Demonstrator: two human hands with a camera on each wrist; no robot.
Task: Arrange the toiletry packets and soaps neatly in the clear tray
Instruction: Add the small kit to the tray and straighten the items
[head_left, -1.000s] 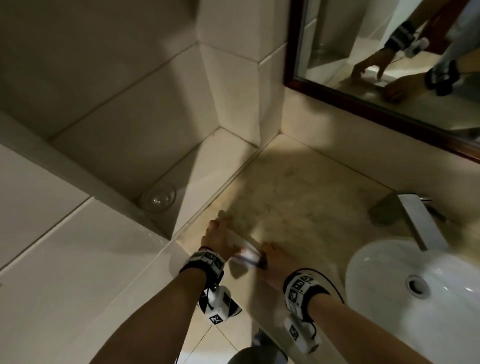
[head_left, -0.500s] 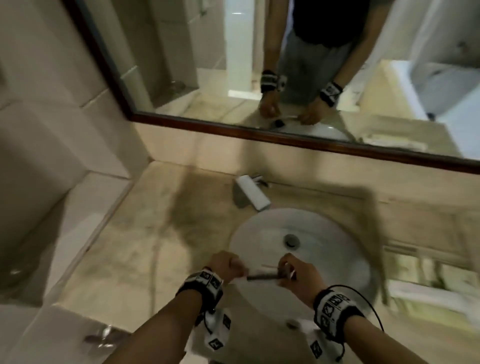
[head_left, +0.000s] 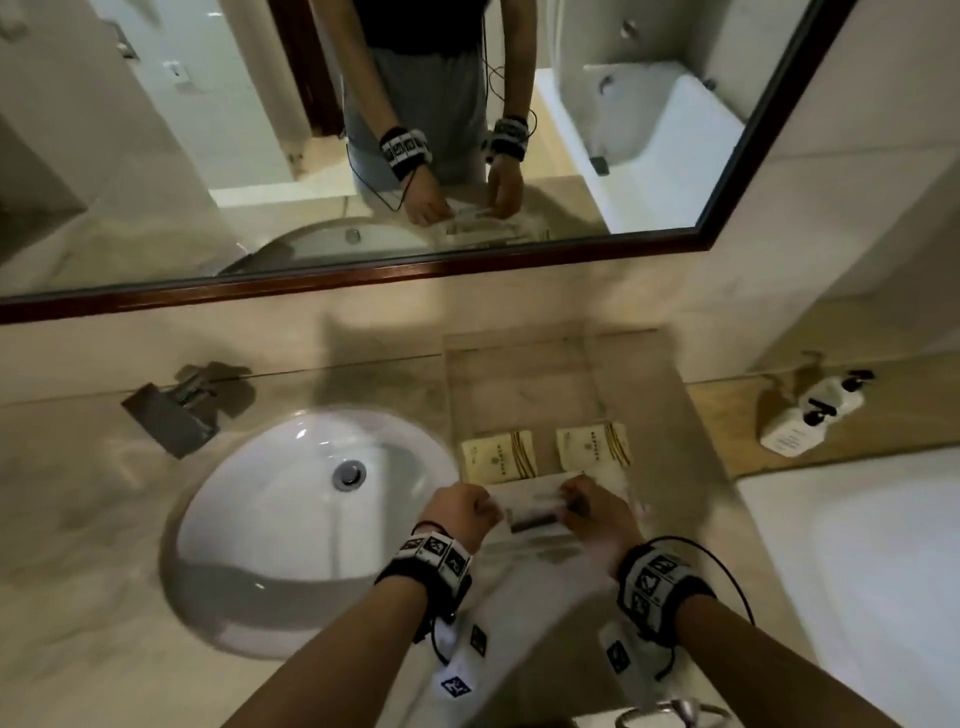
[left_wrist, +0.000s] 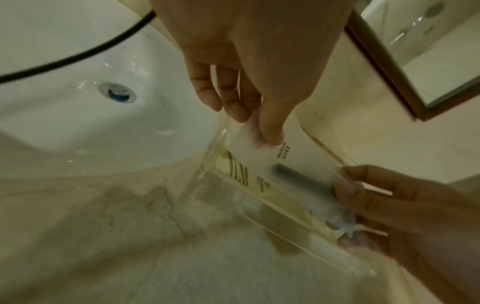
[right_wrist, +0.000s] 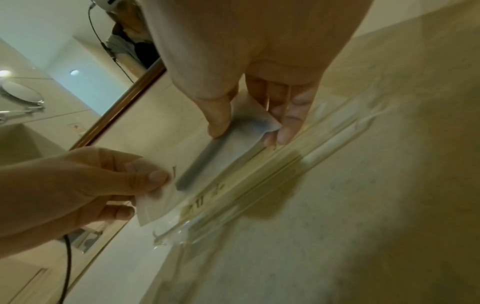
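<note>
White packet (head_left: 530, 512) pinched by both hands over tray (head_left: 670, 415)

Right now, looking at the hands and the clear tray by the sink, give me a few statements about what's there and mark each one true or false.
1. Both hands hold one white packet: the left hand at one end, the right hand at the other. True.
2. The clear tray sits inside the sink. False: it sits on the counter beside the sink.
3. Two cream soaps lie side by side in the tray. True.
4. The packet holds something bright red. False: a dark, narrow item shows through it.
</note>
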